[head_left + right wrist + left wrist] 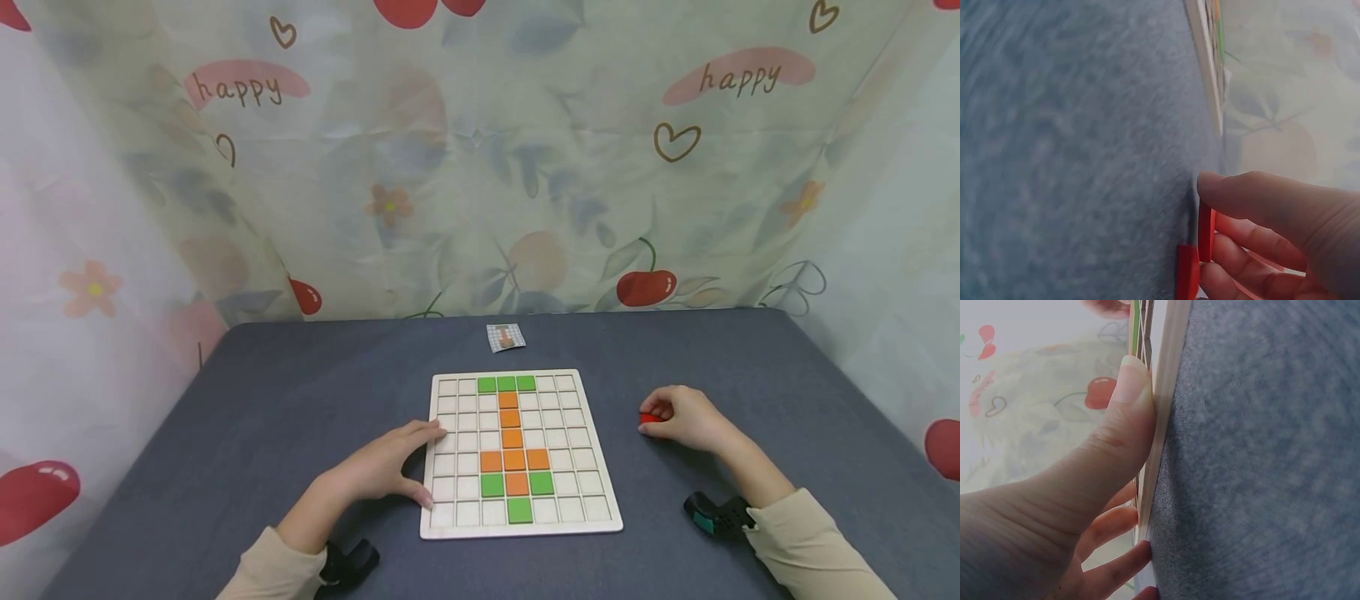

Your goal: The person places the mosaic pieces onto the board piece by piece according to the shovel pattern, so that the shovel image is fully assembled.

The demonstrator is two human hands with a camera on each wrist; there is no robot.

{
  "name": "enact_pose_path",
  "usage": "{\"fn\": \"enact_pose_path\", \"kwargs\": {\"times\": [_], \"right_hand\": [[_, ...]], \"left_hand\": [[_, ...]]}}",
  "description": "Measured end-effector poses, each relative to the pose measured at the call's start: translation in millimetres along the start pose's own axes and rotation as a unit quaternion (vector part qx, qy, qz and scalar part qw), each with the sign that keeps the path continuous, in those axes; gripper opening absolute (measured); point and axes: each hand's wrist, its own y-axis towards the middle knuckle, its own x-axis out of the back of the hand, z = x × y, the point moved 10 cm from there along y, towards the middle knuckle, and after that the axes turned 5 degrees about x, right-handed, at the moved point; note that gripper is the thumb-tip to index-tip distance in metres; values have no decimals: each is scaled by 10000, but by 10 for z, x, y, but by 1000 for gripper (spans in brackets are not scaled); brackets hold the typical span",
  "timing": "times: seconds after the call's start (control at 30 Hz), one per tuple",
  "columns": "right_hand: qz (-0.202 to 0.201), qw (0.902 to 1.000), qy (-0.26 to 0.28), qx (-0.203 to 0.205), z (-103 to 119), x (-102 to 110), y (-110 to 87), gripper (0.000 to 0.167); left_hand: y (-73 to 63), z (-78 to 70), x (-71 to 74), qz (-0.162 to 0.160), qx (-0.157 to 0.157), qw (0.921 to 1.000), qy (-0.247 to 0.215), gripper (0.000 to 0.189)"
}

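Note:
A white gridded board (521, 533) lies on the dark blue cloth. Green tiles (520, 511) and orange tiles (512, 438) fill some of its cells in an upright arrow-like figure. Along the board's left edge rests my left hand (378, 465), fingers spread and relaxed, thumb touching the lower part of that edge. To the right of the board, my right hand (690, 418) pinches a red tile (1206, 231) between thumb and fingers, low over the cloth. A second red piece (1187, 272) lies against the cloth beside those fingers in the right wrist view.
A small printed card (506, 337) lies behind the board near the table's far edge. Patterned curtains (480, 167) hang behind and at both sides of the table (300, 383). Black wrist devices (718, 515) sit under both sleeves.

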Motion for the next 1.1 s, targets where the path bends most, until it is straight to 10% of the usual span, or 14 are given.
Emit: {"fn": "enact_pose_path", "kwargs": {"times": [1.1], "right_hand": [[-207, 9965, 404, 699, 729, -80, -28, 23]], "left_hand": [[2, 3, -3, -6, 31, 10000, 44, 91]]}}
